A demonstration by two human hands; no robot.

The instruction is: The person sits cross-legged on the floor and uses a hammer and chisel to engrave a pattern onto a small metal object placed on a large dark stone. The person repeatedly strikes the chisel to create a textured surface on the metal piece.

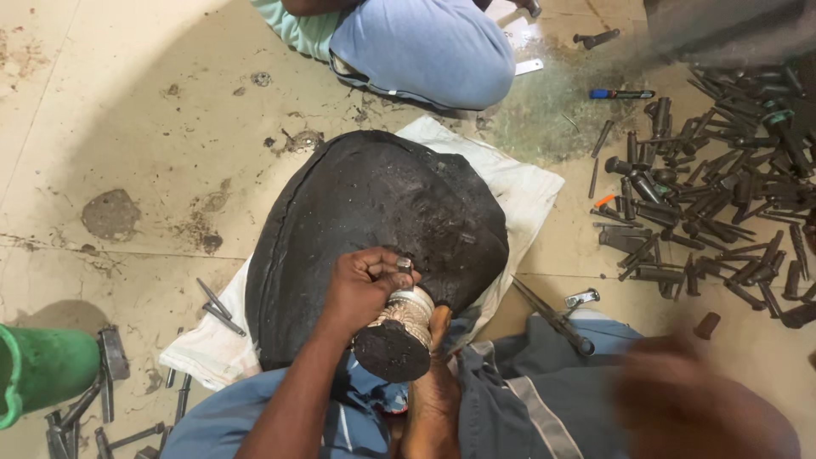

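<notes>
My left hand (364, 287) is closed around a small metal punch (405, 265) and presses its tip onto a silver embossed vessel (410, 310). The vessel's dark, pitch-filled end (389, 350) faces me. It leans against a large black pitch mound (374, 204) lying on a white cloth (518, 183). A bare foot (437, 374) props the vessel from below. My right hand (688, 404) is a blur at the lower right, apart from the vessel; whether it holds anything cannot be made out.
Several dark steel punches (714, 212) are heaped on the floor at right, with a blue-handled tool (620, 93) beyond them. Long tongs (552, 321) lie by my knee. A green container (42, 365) and more punches (110, 374) sit lower left. Another person's knee (425, 47) is at the top.
</notes>
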